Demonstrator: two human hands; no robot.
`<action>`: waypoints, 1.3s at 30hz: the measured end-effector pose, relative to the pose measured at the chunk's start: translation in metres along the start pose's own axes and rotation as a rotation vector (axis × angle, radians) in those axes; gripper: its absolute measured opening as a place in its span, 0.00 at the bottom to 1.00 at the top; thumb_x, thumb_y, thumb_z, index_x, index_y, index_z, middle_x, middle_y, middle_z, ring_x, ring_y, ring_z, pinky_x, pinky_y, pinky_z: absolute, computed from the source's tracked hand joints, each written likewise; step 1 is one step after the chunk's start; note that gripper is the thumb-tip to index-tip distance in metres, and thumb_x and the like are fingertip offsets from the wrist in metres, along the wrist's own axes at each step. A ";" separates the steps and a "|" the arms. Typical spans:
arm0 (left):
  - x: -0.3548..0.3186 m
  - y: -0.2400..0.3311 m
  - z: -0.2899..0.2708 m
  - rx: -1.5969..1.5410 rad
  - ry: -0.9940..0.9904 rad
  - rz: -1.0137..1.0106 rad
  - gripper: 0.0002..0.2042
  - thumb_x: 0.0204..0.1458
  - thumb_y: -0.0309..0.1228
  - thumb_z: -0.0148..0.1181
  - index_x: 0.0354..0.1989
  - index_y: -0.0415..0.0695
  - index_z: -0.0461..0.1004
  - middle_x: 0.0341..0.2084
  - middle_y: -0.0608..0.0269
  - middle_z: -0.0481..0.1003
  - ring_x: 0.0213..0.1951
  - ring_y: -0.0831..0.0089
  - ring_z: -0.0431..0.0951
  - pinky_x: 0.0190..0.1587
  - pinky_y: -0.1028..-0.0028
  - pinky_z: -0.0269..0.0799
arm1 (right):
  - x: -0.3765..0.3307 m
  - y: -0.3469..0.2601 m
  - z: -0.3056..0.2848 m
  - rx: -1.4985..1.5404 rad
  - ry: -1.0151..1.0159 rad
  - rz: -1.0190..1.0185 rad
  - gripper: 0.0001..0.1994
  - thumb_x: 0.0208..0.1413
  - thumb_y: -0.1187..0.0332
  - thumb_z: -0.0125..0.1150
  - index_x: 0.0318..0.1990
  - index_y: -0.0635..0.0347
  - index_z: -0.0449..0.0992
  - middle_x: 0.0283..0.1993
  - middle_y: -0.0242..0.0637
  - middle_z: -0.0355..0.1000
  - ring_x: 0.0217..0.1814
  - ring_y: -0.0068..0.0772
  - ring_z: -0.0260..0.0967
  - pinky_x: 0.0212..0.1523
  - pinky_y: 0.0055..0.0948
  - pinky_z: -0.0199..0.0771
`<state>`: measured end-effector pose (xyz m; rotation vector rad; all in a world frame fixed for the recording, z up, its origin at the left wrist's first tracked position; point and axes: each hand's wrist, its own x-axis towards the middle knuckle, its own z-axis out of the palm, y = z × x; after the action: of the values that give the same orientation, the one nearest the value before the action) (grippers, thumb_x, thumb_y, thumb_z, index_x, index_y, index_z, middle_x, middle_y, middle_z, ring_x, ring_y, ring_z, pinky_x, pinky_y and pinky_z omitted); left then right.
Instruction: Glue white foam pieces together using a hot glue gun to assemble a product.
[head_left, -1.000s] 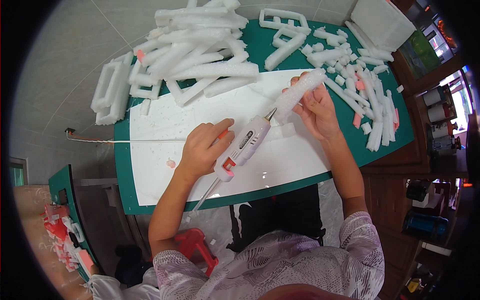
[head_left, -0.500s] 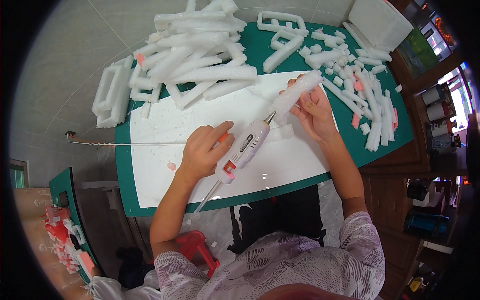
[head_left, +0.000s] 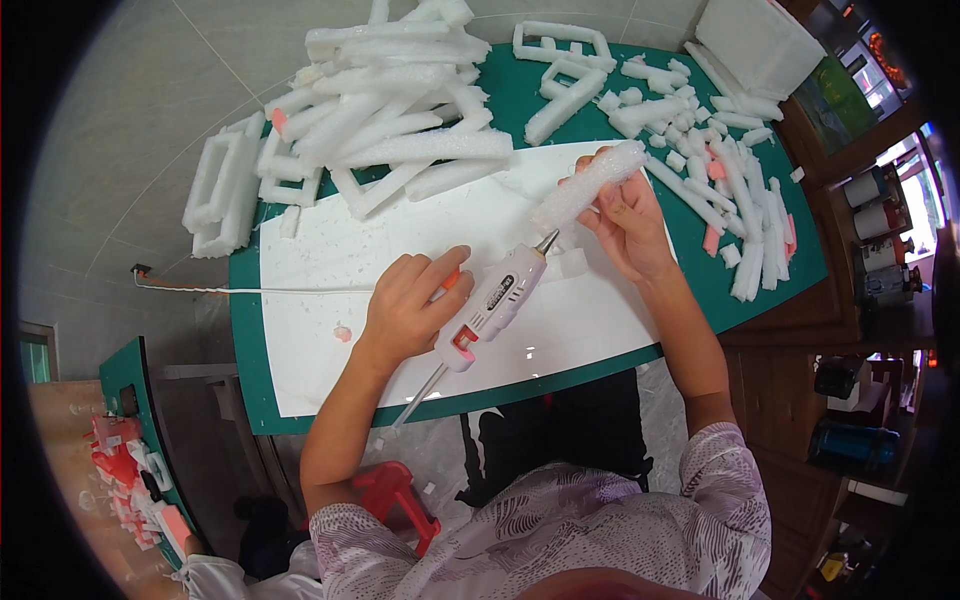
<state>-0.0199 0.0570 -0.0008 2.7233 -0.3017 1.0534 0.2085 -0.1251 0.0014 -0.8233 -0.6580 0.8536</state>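
My left hand (head_left: 408, 300) is closed around the handle of a white hot glue gun (head_left: 500, 295). An orange bit shows between its fingers, and a clear glue stick (head_left: 420, 392) sticks out of the gun's rear. The metal nozzle points up and to the right, at or very near the lower end of a white foam strip (head_left: 592, 187); whether they touch I cannot tell. My right hand (head_left: 632, 222) grips that strip, tilted, above the white board (head_left: 330, 370). Behind the nozzle, a small white foam piece (head_left: 570, 263) lies on the board.
A tall heap of foam strips and frames (head_left: 400, 100) stands at the back left. Cut foam bits (head_left: 690, 130) cover the right of the green table (head_left: 250, 390). A white cord (head_left: 260, 290) runs left. A red stool (head_left: 395, 500) and another person's sleeve (head_left: 215, 575) are below left.
The glue gun has moved slightly right, its nozzle passing along the strip's lower end. The strip's lower end has swung a little to the left.
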 end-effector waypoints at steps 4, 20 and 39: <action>0.000 0.000 0.000 -0.001 -0.005 -0.003 0.13 0.36 0.25 0.61 0.33 0.39 0.74 0.44 0.53 0.76 0.26 0.68 0.70 0.27 0.71 0.65 | 0.000 0.001 0.000 0.007 -0.008 -0.014 0.22 0.62 0.67 0.57 0.61 0.57 0.57 0.58 0.39 0.63 0.64 0.39 0.65 0.61 0.36 0.69; -0.001 -0.001 0.001 -0.061 0.019 -0.065 0.15 0.33 0.27 0.64 0.34 0.39 0.75 0.44 0.51 0.76 0.25 0.65 0.71 0.28 0.70 0.66 | 0.000 -0.003 -0.006 -0.006 -0.016 -0.022 0.23 0.61 0.68 0.60 0.60 0.56 0.58 0.57 0.38 0.62 0.64 0.41 0.64 0.62 0.39 0.69; -0.002 -0.005 0.000 -0.078 0.012 -0.100 0.15 0.32 0.25 0.65 0.33 0.39 0.75 0.45 0.52 0.75 0.26 0.65 0.72 0.29 0.69 0.67 | 0.002 -0.006 -0.003 0.022 -0.065 -0.060 0.21 0.62 0.68 0.58 0.59 0.57 0.58 0.56 0.39 0.62 0.64 0.40 0.65 0.62 0.36 0.69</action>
<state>-0.0203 0.0622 -0.0031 2.6328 -0.1979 1.0093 0.2135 -0.1270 0.0050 -0.7546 -0.7255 0.8343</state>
